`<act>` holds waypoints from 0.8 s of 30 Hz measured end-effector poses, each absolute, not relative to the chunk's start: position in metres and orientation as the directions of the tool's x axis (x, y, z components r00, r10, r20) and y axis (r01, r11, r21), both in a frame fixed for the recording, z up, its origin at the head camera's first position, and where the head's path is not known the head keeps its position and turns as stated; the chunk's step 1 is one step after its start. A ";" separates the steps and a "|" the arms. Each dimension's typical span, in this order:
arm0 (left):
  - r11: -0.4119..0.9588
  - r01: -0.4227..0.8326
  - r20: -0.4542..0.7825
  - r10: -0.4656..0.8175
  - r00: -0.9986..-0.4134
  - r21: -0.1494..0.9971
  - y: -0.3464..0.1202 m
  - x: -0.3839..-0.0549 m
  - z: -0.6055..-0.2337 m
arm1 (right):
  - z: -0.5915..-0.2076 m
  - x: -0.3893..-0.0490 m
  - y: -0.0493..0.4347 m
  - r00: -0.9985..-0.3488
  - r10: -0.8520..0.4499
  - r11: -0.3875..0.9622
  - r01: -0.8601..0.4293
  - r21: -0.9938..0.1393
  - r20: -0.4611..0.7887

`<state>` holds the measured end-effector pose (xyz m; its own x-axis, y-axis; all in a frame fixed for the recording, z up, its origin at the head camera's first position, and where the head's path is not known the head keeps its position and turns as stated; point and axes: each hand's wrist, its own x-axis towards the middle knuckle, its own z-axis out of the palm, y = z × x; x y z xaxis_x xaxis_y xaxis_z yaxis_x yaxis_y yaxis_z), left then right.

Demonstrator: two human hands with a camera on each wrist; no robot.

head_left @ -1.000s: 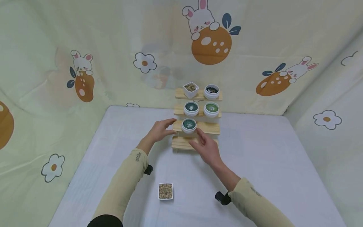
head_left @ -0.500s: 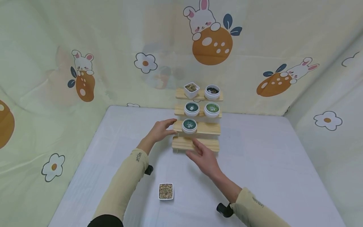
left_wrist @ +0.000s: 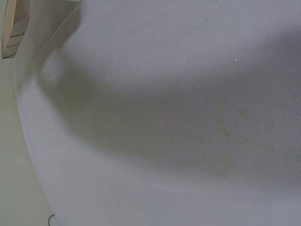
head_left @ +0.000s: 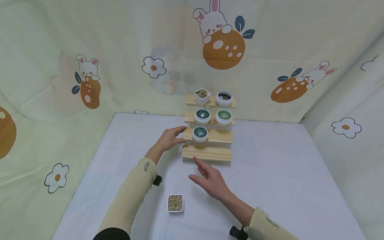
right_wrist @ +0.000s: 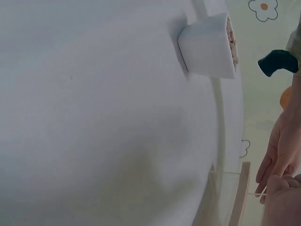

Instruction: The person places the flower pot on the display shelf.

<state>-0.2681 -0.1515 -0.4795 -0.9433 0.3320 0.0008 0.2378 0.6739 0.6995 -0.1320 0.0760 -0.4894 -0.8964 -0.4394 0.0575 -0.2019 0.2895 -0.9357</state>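
Observation:
My left hand (head_left: 169, 138) is at the left side of a tiered wooden stand (head_left: 217, 153), fingertips right at the edge of its second-lowest shelf, holding nothing. My right hand (head_left: 211, 181) hovers in front of the lowest shelf, fingers extended and nothing in them. One round white cup with a dark green top (head_left: 200, 132) sits on that second-lowest shelf, left of its middle. Closer to me on the table stands a square white bowl of small tan grains (head_left: 175, 203), to the left of my right hand; its side shows in the right wrist view (right_wrist: 207, 47).
Higher shelves carry a second dark green cup (head_left: 203, 115), a lighter green one (head_left: 223, 115), a cup with dark contents (head_left: 224, 97) and another square bowl of grains (head_left: 202, 95). Behind the white table (head_left: 276, 166) hangs a curtain (head_left: 120, 33) printed with rabbits and flowers.
My right hand has drawn back from beside the cup on the second-lowest shelf, toward me and slightly left. My left hand has stayed at the stand's side.

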 end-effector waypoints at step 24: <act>0.674 0.232 -0.002 0.328 -0.945 0.701 -0.151 -0.268 -0.481 | -0.521 -0.096 0.063 -0.772 -0.634 0.230 -0.234 -0.945 0.037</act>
